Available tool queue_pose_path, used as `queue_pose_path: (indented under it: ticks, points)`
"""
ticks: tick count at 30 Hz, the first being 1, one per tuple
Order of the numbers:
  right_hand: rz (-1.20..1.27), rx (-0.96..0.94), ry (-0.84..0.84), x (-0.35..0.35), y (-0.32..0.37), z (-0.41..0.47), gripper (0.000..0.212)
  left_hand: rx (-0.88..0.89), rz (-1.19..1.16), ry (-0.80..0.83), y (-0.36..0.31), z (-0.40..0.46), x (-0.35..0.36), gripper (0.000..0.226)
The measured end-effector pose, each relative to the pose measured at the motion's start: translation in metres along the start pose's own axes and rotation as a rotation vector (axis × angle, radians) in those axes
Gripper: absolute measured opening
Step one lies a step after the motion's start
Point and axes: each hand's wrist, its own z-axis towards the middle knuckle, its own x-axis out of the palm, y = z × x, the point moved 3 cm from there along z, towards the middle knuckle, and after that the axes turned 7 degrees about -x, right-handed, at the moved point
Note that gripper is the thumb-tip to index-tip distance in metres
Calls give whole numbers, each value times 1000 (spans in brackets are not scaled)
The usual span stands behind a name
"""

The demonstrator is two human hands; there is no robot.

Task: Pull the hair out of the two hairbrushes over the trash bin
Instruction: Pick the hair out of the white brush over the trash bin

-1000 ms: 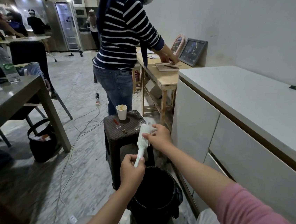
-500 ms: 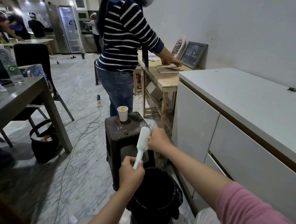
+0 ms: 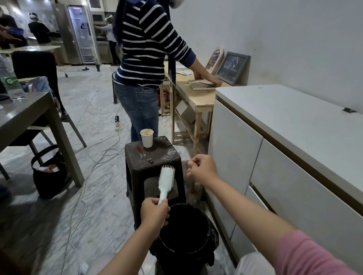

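The bin (image 3: pixel 184 238) serves as the landmark, and its dark interior shows no contents that can be made out. At its near-left rim the left hand (image 3: pixel 154 213) grips the handle of the white brush (image 3: pixel 166 181), fingers wrapped round it, with the bristled head standing upright above the bin's far-left edge, in front of the stool (image 3: pixel 150 167). Beyond the bin and to its right, the right hand (image 3: pixel 202 168) is raised, fingertips pinched together and the other fingers curled; whether any hair lies in that pinch cannot be told, as nothing that fine is resolved. One second ago this hand was pressed against the bristles, and half a second ago it still lay alongside the brush head; it now stands clear of the brush to the right. Judgement: one pull stroke has been completed, and whatever was drawn out has yet to be dropped, since the hand is beyond the bin's rim rather than directly over its mouth. The brush has meanwhile turned from a leftward tilt to nearly vertical. The bristles look largely clean, though fine strands would not show. Only one brush is in view; the second cannot be located. On the stool, beyond the bin, stands a paper cup (image 3: pixel 146 137).
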Motion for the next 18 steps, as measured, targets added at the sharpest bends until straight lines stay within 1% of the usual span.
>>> queue_pose_path:
  ticks: [2,4,5,7,8,11,12,13,14,15,18]
  points:
    - [118,80,-33,-3,-6,-3,14,-23,-45,26,0,-2,0,12]
    - [265,171,-65,-4,-13,-4,12,-26,-74,44,1,1,-2,16]
    - [301,204,-76,-4,-18,-2,12,-22,-76,42,2,4,-3,17]
    - [249,191,-41,0,-24,0,9,-4,-47,16,3,10,-5,14]
    - [192,140,9,5,-24,0,11,8,-27,0,3,12,-4,15]
    - [9,-104,244,26,-15,-4,51,51,48,-10,1,9,3,22]
    - [-110,-184,327,34,-11,-5,58,65,60,-1,0,7,7,21]
    - [-247,-254,385,42,-8,-6,57,74,62,8,-2,4,9,18]
    - [-366,-313,405,48,-7,-5,50,76,52,15,-3,1,11,14]
    - [-443,-356,391,52,-5,-5,41,73,38,11,-4,0,11,12]
    - [-462,-417,283,60,1,-7,25,89,33,-13,-7,3,6,11]
